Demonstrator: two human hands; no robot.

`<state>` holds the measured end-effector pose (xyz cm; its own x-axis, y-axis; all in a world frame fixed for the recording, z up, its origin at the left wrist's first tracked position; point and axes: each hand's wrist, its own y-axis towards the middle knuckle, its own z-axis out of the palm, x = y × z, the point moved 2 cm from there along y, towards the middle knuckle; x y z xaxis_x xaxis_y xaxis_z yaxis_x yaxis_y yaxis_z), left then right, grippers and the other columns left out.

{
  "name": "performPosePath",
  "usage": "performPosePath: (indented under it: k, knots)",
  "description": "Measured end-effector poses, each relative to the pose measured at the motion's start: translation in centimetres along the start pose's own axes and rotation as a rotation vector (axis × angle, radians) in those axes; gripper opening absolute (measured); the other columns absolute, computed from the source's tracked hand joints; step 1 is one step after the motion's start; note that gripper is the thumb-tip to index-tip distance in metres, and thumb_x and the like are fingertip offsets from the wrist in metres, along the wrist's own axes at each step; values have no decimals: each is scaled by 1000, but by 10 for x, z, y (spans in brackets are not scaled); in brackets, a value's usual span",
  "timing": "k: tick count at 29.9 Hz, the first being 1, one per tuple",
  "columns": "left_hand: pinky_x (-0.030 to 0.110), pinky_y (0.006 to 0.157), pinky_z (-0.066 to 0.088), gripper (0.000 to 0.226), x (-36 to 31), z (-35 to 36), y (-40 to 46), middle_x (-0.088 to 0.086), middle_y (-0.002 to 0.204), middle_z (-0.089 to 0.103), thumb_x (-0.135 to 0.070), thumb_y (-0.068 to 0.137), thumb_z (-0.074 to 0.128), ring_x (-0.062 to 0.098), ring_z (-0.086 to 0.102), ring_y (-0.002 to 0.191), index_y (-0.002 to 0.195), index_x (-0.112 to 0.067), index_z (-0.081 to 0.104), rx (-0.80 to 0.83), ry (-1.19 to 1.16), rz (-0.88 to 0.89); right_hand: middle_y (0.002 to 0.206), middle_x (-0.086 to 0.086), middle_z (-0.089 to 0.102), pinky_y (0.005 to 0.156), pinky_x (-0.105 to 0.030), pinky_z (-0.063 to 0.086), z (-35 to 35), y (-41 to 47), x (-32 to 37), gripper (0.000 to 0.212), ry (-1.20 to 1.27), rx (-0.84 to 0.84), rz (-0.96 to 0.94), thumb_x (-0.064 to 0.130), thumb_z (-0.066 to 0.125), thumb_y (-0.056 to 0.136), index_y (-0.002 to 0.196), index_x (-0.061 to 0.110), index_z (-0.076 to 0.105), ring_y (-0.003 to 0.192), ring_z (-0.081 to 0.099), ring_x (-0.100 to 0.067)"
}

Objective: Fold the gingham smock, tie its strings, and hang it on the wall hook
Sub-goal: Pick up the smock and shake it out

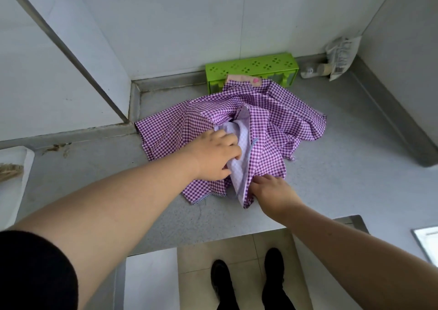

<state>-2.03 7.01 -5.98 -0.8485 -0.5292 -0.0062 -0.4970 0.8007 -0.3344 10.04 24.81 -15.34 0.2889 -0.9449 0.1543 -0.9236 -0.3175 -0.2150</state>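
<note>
A purple-and-white gingham smock [272, 117] lies crumpled on a grey steel counter [331, 181], its paler inside showing in the middle. My left hand [216, 155] grips a bunch of the pale inner cloth at the smock's centre. My right hand [272, 190] pinches the near lower edge of the smock, fingers curled into the fabric. A beige patch with a pink mark shows at the smock's far edge. The strings cannot be made out, and no wall hook is in view.
A green perforated box [251, 69] stands against the back wall behind the smock. A plastic packet [341, 56] and a small bottle [312, 71] sit in the far right corner. A white board [16, 181] lies at the left. My shoes [248, 283] show below the counter's front edge.
</note>
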Motion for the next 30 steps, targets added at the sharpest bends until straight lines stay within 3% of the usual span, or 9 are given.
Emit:
performPosePath:
  k: [2, 5, 10, 14, 18, 22, 25, 27, 30]
  knots:
    - [49, 122, 20, 68, -7, -7, 8, -6, 155, 37, -61, 90, 63, 24, 32, 144, 150, -36, 43, 51, -2, 33, 94, -1, 68, 73, -38, 49, -14, 0, -7, 21, 19, -128, -44, 13, 74, 83, 102, 20, 72, 83, 63, -28]
    - [50, 125, 11, 94, -23, -18, 17, -8, 167, 26, -70, 81, 70, 25, 23, 151, 160, -37, 31, 118, 10, 66, 85, -1, 67, 64, -37, 48, -44, -3, -14, 15, 75, -307, -113, 19, 60, 86, 95, 19, 73, 73, 60, -28]
    - [44, 108, 36, 65, -46, -41, 29, -4, 122, 54, -74, 74, 75, 25, 46, 130, 121, -33, 55, 159, -164, -7, 92, 1, 70, 70, -36, 52, -93, -12, -24, 21, 185, -407, -101, 23, 57, 94, 105, 22, 75, 79, 63, -22]
    - [39, 107, 50, 82, -52, -43, 29, -5, 135, 64, -77, 80, 70, 22, 60, 123, 142, -26, 57, 378, -461, -128, 102, 2, 68, 62, -40, 56, -111, -20, -28, 19, 270, -443, -29, 17, 65, 94, 110, 23, 74, 83, 67, -22]
    - [32, 70, 46, 30, -62, -57, 37, 4, 86, 67, -35, 104, 52, 23, 62, 87, 96, -14, 71, 240, -418, -180, 103, 6, 62, 60, -33, 48, -118, -26, -28, 14, 407, -520, 72, 16, 68, 93, 104, 23, 67, 82, 65, -18]
    - [27, 61, 43, 33, -55, -81, 40, -1, 75, 56, -27, 104, 50, 13, 51, 66, 72, -21, 55, 118, -599, -371, 76, 10, 55, 53, -35, 44, -116, -49, -31, 24, 515, -577, 385, 40, 62, 99, 87, 22, 52, 64, 55, -12]
    - [28, 57, 50, 33, -49, -97, 37, 1, 75, 56, -28, 107, 51, 15, 54, 62, 75, -19, 53, 5, -896, -536, 64, 6, 56, 51, -35, 42, -108, -58, -29, 41, 490, -430, 360, 55, 48, 99, 76, 22, 54, 56, 54, -14]
    - [41, 68, 60, 31, -47, -108, 29, 10, 74, 59, -24, 104, 54, 27, 58, 65, 74, -14, 56, -33, -1104, -571, 87, 8, 67, 65, -36, 54, -101, -54, -26, 46, 584, -221, 408, 70, 48, 93, 96, 27, 61, 75, 63, -11]
    - [55, 76, 54, 37, -49, -120, 21, 29, 64, 61, -12, 93, 51, 42, 54, 68, 59, 1, 59, -20, -1309, -458, 142, 1, 54, 104, -41, 52, -93, -43, -14, 109, 731, -58, 553, 93, 62, 64, 144, 23, 39, 126, 57, -22]
